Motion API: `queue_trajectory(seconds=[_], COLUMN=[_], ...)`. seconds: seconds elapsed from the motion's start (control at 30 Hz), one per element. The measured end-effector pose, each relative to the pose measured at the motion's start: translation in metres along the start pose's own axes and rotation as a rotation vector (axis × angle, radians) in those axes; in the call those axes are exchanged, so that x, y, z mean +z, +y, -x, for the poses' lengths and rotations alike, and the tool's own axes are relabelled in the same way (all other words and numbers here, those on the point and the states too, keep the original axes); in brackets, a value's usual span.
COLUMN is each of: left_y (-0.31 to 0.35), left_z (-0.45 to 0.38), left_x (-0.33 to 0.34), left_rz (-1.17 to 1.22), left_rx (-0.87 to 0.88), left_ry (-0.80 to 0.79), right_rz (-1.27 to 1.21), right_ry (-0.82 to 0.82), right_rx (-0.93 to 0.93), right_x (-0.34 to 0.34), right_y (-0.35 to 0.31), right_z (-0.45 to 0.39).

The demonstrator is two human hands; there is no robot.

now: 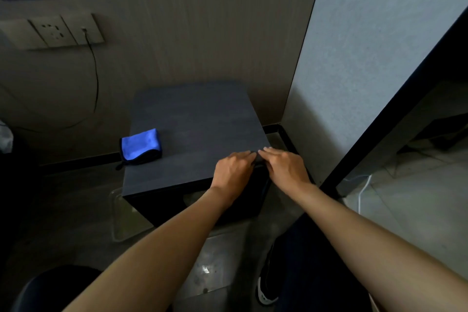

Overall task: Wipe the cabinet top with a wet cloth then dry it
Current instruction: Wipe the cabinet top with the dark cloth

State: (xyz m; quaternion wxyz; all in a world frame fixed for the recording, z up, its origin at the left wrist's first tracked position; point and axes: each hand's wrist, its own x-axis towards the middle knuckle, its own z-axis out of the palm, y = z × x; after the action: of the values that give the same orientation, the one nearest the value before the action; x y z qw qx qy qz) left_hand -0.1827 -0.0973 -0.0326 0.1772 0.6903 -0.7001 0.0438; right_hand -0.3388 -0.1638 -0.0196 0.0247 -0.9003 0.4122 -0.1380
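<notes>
The dark grey cabinet top is a low square surface against the wall. A folded blue cloth with a dark trim lies at its left edge, near the front. My left hand and my right hand rest side by side, palms down, at the right front corner of the top. Their fingertips almost touch and lie flat on the surface by the right edge. I see nothing held in either hand. The cloth is well to the left of both hands.
A white partition stands right of the cabinet, with a black desk edge beyond it. A wall socket with a hanging cable is at the upper left. A clear plastic container sits on the floor, left of the cabinet's front.
</notes>
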Motion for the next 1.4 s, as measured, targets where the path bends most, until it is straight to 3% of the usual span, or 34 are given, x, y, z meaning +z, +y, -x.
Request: queue_trajectory(seconds=[0.33, 0.67, 1.07, 1.27, 1.4], left_y=[0.000, -0.007, -0.047, -0.068, -0.077], left_z=[-0.010, -0.007, -0.062, -0.090, -0.103], left_x=[0.030, 0.030, 0.024, 0.039, 0.050], left_rz=[-0.017, 0.037, 0.062, 0.108, 0.156], left_rx=[-0.110, -0.107, -0.155, -0.209, -0.264], left_ry=[-0.151, -0.168, -0.135, -0.084, -0.082], right_rz=[0.129, 0.098, 0.159, 0.112, 0.055], right_ry=[-0.276, -0.309, -0.134, -0.103, -0.166], right_rx=[0.046, 0.002, -0.039, 0.000, 0.059], right_x=[0.015, 0.009, 0.014, 0.039, 0.046], right_y=[0.005, 0.013, 0.010, 0.010, 0.010], right_z=[-0.015, -0.030, -0.096, -0.143, -0.160])
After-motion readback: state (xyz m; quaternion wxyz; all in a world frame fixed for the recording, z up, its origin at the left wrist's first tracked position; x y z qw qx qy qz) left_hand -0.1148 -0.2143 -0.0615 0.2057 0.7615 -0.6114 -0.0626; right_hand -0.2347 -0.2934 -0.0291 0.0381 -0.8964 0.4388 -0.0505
